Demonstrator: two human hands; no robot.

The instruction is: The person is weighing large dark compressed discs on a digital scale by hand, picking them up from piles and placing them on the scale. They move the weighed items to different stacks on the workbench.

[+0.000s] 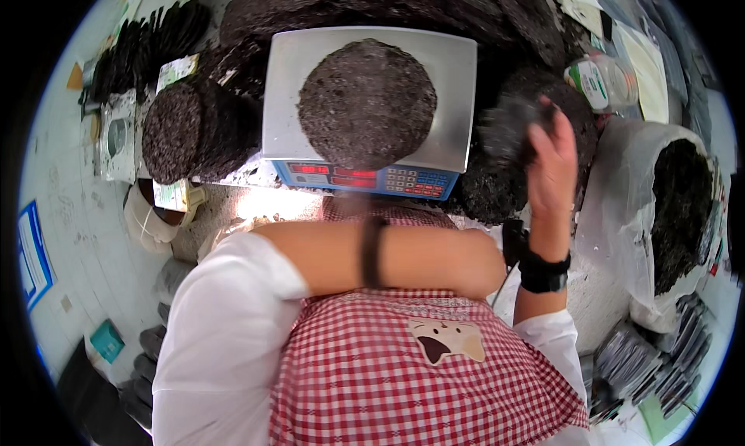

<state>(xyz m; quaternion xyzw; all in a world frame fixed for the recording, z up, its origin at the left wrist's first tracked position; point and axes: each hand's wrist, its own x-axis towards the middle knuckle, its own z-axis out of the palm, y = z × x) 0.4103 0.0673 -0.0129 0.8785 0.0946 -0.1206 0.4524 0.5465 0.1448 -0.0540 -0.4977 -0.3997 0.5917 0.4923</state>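
The right hand [554,155] had its grip closed on a blurred dark clump [508,132] to the right of the scale [452,74], whose metal plate bore a dark round cake [369,105]. The left forearm crossed the checked apron [365,361], its blurred hand [481,261] near the right wrist, and whether that grip was wide or narrow I could not tell.

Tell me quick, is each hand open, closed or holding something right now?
Left hand: too blurred to tell.
Right hand: appears to be holding a blurred dark clump.
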